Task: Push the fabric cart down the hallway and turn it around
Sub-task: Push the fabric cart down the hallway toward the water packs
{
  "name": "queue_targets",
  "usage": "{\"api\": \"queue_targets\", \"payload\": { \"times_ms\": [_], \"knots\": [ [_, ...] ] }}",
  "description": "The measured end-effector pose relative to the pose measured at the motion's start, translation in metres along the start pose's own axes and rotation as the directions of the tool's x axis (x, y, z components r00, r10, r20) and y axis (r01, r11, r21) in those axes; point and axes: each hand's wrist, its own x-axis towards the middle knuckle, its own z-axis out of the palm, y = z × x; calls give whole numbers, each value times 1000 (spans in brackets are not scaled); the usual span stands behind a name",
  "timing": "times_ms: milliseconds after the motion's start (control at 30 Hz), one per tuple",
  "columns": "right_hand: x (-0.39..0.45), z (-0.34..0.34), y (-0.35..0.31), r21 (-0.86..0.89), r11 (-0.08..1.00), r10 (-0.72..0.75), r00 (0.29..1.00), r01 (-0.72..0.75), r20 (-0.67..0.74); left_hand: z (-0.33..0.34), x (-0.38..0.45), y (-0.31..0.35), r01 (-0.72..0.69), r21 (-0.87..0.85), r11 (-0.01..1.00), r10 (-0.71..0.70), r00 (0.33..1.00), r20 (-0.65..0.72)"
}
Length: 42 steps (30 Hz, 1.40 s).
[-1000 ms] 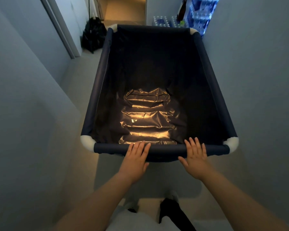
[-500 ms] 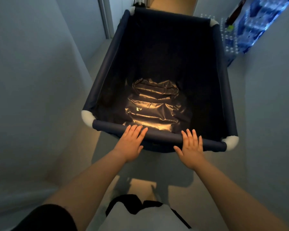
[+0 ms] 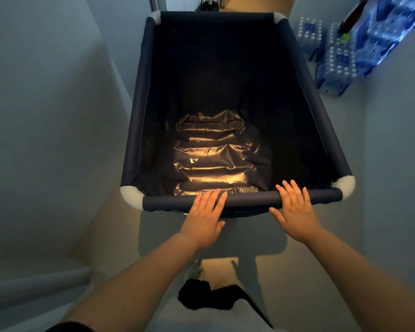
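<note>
Fabric cart (image 3: pixel 139 130) rail meets both my palms: left hand (image 3: pixel 205 218) and right hand (image 3: pixel 295 212) lie flat with straight fingers on its near padded bar, spaced apart. Navy cloth walls, white corner caps, shiny crinkled liner inside. Its long axis runs away from me down the narrow hallway. Wheels are hidden; water-bottle packs (image 3: pixel 333 61) to the right look blurred.

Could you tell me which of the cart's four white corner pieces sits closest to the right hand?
The near right corner piece, just beyond the right hand along the near rail; the others lie farther away.
</note>
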Motion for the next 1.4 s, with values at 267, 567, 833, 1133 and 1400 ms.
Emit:
{"api": "queue_targets", "payload": {
  "times_ms": [267,567,833,1133,1400],
  "knots": [
    [3,1,34,15,997,-80,997,80,3,1,-2,24,-32,54,998,29,997,69],
    [-7,-8,68,45,982,-185,983,185,-18,1,-4,40,-253,135,958,241,965,100],
    [-25,-8,89,108,971,-211,976,215,-44,10,-6,64,-442,146,885,431,897,101],
    [-33,-9,99,168,972,-157,985,166,-65,13,-6,85,-460,149,875,446,887,120],
    [-33,1,93,136,987,-80,994,90,-78,18,-6,88,-422,78,903,410,902,135]
  ]
}}
